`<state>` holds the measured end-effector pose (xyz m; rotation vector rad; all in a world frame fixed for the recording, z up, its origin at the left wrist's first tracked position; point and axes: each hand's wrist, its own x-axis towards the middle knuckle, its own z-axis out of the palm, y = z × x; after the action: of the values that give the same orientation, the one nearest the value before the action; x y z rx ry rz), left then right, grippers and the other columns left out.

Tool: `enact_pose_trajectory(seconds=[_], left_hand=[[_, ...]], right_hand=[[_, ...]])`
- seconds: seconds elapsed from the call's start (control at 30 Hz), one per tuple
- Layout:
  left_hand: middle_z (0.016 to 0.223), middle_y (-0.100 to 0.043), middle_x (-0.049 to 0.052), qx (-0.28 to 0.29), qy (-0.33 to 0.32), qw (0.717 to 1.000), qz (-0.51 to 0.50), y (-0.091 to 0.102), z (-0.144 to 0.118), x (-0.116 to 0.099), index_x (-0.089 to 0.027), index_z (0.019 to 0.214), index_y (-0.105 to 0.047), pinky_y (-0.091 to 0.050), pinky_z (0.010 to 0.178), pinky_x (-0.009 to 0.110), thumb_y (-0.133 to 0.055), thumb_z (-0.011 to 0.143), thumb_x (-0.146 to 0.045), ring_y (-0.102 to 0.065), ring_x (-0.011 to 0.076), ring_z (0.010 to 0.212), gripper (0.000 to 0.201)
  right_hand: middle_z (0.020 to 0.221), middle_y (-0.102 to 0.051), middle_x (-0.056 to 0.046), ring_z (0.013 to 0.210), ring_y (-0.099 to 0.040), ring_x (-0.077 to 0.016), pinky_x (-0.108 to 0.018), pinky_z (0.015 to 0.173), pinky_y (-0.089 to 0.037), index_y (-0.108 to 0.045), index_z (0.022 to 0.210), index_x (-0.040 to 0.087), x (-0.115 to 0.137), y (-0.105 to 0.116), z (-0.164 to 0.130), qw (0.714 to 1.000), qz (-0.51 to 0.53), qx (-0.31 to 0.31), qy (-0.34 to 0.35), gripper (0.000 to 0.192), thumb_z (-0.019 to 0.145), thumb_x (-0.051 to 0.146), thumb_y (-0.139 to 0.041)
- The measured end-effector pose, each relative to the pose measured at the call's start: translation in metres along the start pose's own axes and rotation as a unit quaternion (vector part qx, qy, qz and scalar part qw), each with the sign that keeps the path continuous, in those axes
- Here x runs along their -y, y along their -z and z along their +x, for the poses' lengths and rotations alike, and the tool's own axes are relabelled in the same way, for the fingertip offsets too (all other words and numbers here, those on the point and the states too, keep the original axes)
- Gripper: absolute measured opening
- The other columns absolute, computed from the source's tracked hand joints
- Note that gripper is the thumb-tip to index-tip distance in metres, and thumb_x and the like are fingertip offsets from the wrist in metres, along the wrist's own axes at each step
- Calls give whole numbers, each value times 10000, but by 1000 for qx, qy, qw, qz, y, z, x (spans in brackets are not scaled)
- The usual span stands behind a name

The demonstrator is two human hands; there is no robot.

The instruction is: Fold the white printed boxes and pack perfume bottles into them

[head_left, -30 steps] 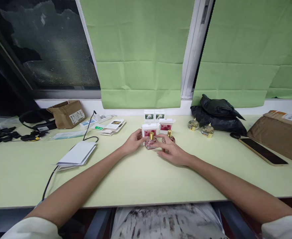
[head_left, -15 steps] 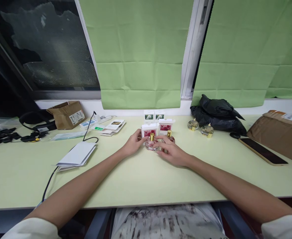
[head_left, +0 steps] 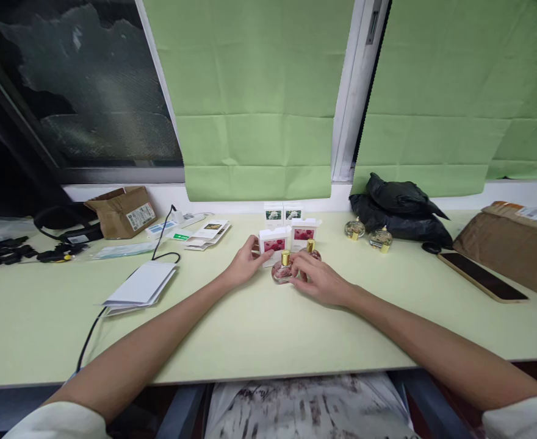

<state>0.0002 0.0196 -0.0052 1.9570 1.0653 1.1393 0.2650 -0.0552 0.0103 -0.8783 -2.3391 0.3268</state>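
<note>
Bare tabletop [head_left: 259, 329] fronts both hands: right [head_left: 320, 281] grips bottle [head_left: 282, 272], left [head_left: 245, 265] grips box [head_left: 273, 243].

Looks like office or home desk setup by window, not shop or lab. Long pale green desk [head_left: 259, 329] pushed against white sill, green pleated blinds [head_left: 254, 97] half down over dark window [head_left: 85, 91]. Usual desk clutter: headset [head_left: 64, 222], black cable [head_left: 113, 292], opened cardboard box [head_left: 122, 210], brown parcel [head_left: 506, 244] on far right, phone [head_left: 481, 277] lying flat, leaflets [head_left: 209, 233] (packing station vibe, honestly). Black plastic bag [head_left: 401, 210] dumped on sill.
</note>
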Motion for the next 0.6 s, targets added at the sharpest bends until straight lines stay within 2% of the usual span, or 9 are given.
enact_pose_trajectory(seconds=[0.07, 0.2, 0.23, 0.33, 0.37, 0.43, 0.6], left_hand=[[1228, -716, 78, -10, -5, 1000, 20, 0, -1, -2, -222, 1242, -550, -585, 914, 396, -692, 945, -531, -699, 246, 1092, 452], [1271, -696, 82, -33, -73, 991, 112, 4, -3, -9, -232, 1294, -545, -556, 967, 404, -648, 988, -419, -685, 245, 1101, 373], [1304, -680, 87, -39, -101, 985, 137, 5, -4, -10, -235, 1325, -534, -540, 1004, 411, -629, 999, -374, -668, 250, 1147, 366], [1362, -630, 101, -54, -174, 964, 196, 9, -5, -14, -239, 1382, -504, -495, 1089, 434, -569, 1020, -263, -608, 260, 1270, 368], [1363, -621, 104, -56, -193, 957, 209, 10, -5, -14, -239, 1385, -501, -488, 1102, 442, -553, 1023, -235, -594, 262, 1289, 365], [1369, -608, 109, -56, -226, 946, 226, 11, -5, -15, -241, 1391, -494, -480, 1117, 460, -533, 1017, -174, -572, 266, 1311, 382], [1401, -575, 118, -46, -267, 930, 249, 12, -4, -14, -250, 1429, -459, -478, 1131, 486, -520, 981, -76, -541, 274, 1336, 484]], right_hand=[[1154, -651, -63, 831, -620, -187, -329, 755, -486, -522, 1002, 241, 0, -2, 0, 999, 0, -12, -33, 121, 1001, 312, -620], [898, -658, 19, 675, -597, -182, -315, 671, -450, -461, 1191, 266, 1, -6, 2, 993, 32, -36, -108, 354, 964, 413, -689], [919, -671, 18, 667, -596, -180, -314, 663, -447, -440, 1255, 273, 1, -6, 3, 992, 43, -43, -112, 426, 956, 423, -703], [1188, -688, -42, 689, -596, -162, -324, 690, -468, -377, 1423, 301, 1, -4, 3, 994, 62, -38, -86, 572, 965, 415, -700], [1238, -677, -54, 696, -594, -160, -327, 700, -472, -366, 1456, 307, 1, -4, 3, 995, 61, -30, -77, 580, 980, 409, -681], [1208, -681, -56, 702, -583, -163, -327, 703, -467, -408, 1452, 297, 1, -2, 3, 996, 50, -24, -68, 510, 1013, 416, -637], [1079, -641, -52, 769, -573, -176, -311, 713, -450, -591, 1233, 250, 3, -2, 4, 998, 26, -54, -31, 298, 1029, 465, -620]])
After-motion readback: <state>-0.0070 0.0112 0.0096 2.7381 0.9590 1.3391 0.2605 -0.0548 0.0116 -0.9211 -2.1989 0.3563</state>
